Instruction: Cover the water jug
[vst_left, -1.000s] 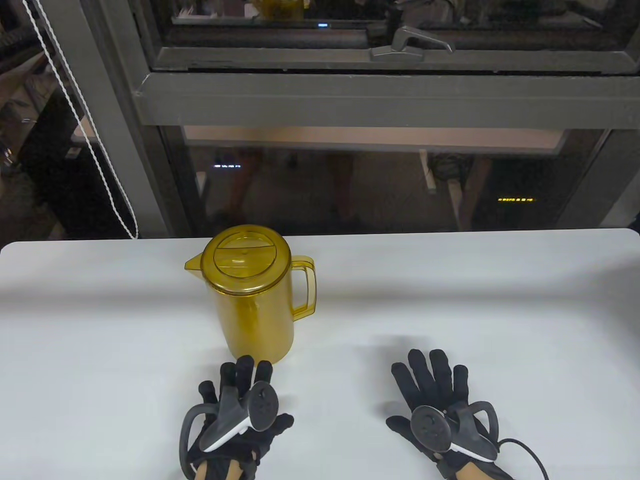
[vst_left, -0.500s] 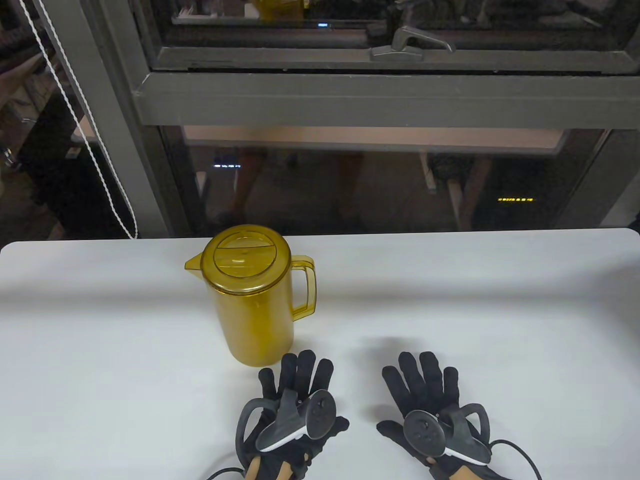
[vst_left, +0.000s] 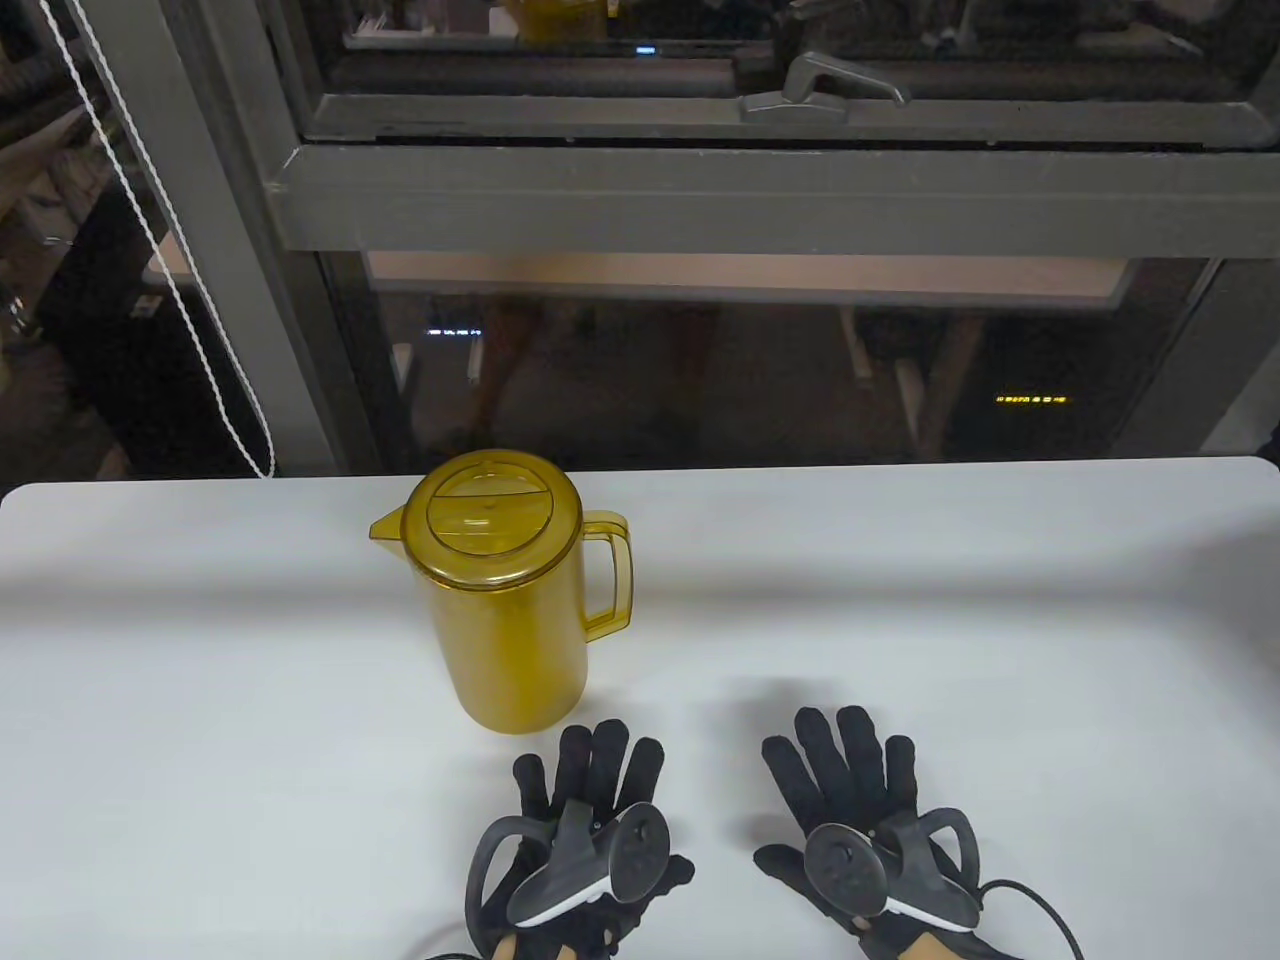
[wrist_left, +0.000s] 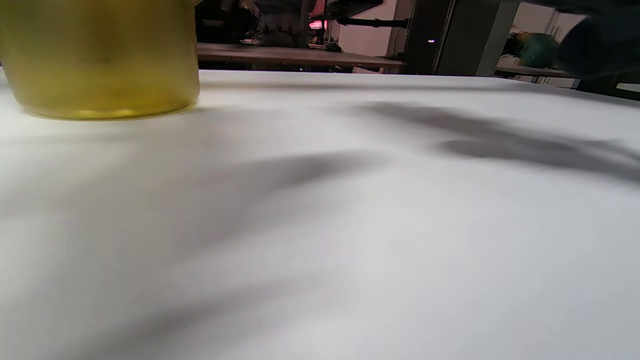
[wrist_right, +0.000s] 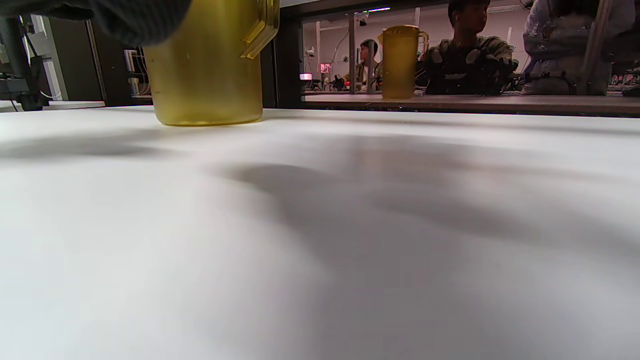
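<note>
Black-gloved left hand (vst_left: 585, 800) and right hand (vst_left: 850, 790) lie flat on the white surface (vst_left: 1000, 620), fingers straight, holding nothing. Just beyond the left fingertips stands the amber water jug (vst_left: 505, 610), lid (vst_left: 490, 510) on.

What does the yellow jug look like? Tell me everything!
The jug is see-through amber plastic, tall and round. It stands upright on the white table, towards the left. A round lid already sits on top. Its spout points left and its handle sticks out right. Nothing touches it; both gloved hands lie nearer the front edge.
</note>
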